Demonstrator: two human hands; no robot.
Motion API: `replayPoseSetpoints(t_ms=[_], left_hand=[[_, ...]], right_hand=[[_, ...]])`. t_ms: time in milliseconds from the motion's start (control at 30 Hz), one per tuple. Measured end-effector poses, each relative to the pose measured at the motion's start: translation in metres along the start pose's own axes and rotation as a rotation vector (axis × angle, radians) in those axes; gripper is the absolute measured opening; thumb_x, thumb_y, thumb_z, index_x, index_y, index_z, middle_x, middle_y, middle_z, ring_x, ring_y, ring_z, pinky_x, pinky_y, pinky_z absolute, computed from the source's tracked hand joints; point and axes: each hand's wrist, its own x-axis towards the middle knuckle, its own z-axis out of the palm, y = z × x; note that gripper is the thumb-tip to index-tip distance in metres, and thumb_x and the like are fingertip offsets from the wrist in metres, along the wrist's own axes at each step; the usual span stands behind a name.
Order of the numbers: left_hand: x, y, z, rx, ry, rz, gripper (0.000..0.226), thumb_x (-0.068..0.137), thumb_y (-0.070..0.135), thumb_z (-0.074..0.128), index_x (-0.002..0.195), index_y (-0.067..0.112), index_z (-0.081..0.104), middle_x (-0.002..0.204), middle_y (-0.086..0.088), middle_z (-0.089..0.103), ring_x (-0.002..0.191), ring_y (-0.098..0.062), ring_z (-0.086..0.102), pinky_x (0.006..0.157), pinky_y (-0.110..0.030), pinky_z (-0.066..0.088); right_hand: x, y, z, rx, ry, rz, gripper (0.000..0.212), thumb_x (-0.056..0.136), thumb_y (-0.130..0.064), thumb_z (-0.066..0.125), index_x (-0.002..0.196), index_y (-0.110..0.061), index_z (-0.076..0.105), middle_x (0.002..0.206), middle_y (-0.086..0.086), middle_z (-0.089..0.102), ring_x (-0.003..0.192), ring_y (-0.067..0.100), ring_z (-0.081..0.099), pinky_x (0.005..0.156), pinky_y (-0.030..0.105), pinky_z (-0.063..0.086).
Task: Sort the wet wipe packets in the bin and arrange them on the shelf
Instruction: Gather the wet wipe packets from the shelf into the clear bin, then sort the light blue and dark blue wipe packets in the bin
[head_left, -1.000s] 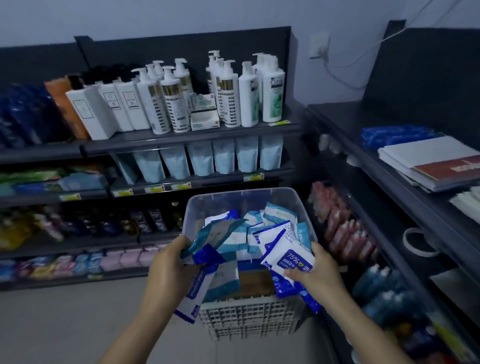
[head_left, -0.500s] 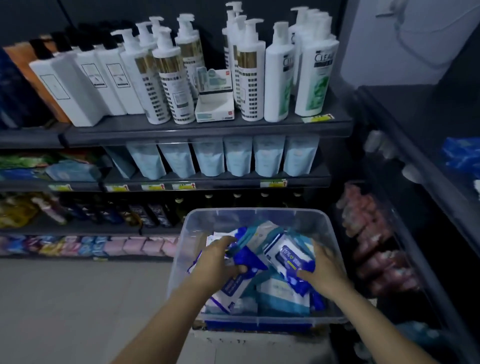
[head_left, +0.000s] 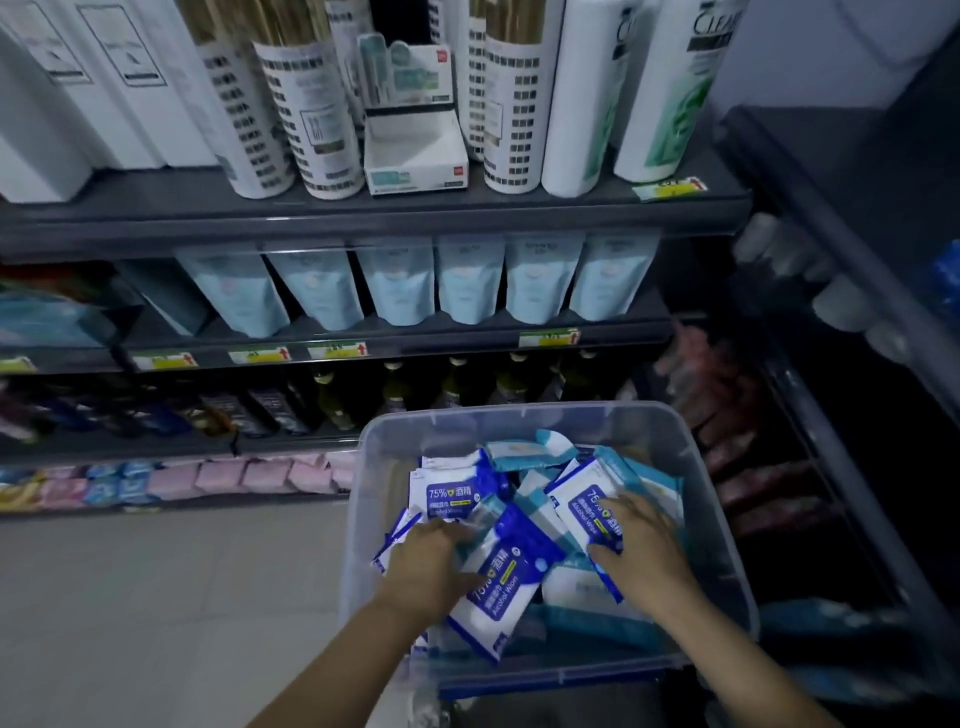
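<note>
A clear plastic bin (head_left: 724, 551) holds several wet wipe packets, some dark blue and white, some light blue and white. Both my hands are down inside it. My left hand (head_left: 423, 564) grips a dark blue alcohol wipes packet (head_left: 501, 587) at its left edge, thumb under the packet. My right hand (head_left: 641, 548) lies over another dark blue alcohol wipes packet (head_left: 584, 506), fingers curled on its lower end. A third dark blue packet (head_left: 449, 491) lies flat behind my left hand. Light blue packets (head_left: 530, 449) sit at the back of the bin.
Dark shelves (head_left: 415, 213) stand just behind the bin: white pump bottles (head_left: 576, 98) and a small box (head_left: 415, 156) on top, pale blue pouches (head_left: 470, 280) below, dark bottles under those, pink packs (head_left: 265, 475) lowest. A second shelf unit (head_left: 852, 291) runs along the right. Grey floor (head_left: 156, 597) lies left.
The view has moved closer and lower over the bin. Both hands, which held packets up above the bin a second ago, have gone down into it among the packets.
</note>
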Motion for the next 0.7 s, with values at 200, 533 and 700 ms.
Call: replayPoseSetpoints(t_ms=[200,533,700], left_hand=[[0.004,-0.004,-0.001,0.106,-0.111,0.096,0.078,0.072,0.049,0.074,0.138,0.026,0.041,0.134,0.003,0.044,0.123,-0.018,0.038,0.101,-0.034,0.037],[0.019,-0.018,-0.036,-0.178,0.013,0.144,0.026,0.085,0.005,0.061,0.109,0.013,0.057,0.114,-0.008,0.064,0.101,-0.022,0.059,0.081,-0.028,0.046],[0.016,-0.022,-0.062,-0.189,0.032,0.189,0.033,0.088,0.008,0.061,0.118,0.02,0.057,0.123,-0.006,0.057,0.108,-0.02,0.057,0.086,-0.026,0.048]], right_hand=[[0.001,-0.039,0.018,-0.087,-0.075,-0.041,0.068,0.086,-0.043,0.06,0.145,-0.026,0.03,0.153,-0.005,0.025,0.142,0.016,0.018,0.116,0.032,0.018],[0.018,-0.078,0.023,0.35,-0.118,-0.024,0.031,0.087,-0.022,0.064,0.116,-0.015,0.054,0.112,0.005,0.065,0.102,0.02,0.061,0.084,0.031,0.05],[0.029,-0.079,0.018,0.772,-0.277,0.026,0.023,0.08,-0.006,0.07,0.101,-0.012,0.063,0.109,0.01,0.069,0.097,0.021,0.065,0.086,0.038,0.053]])
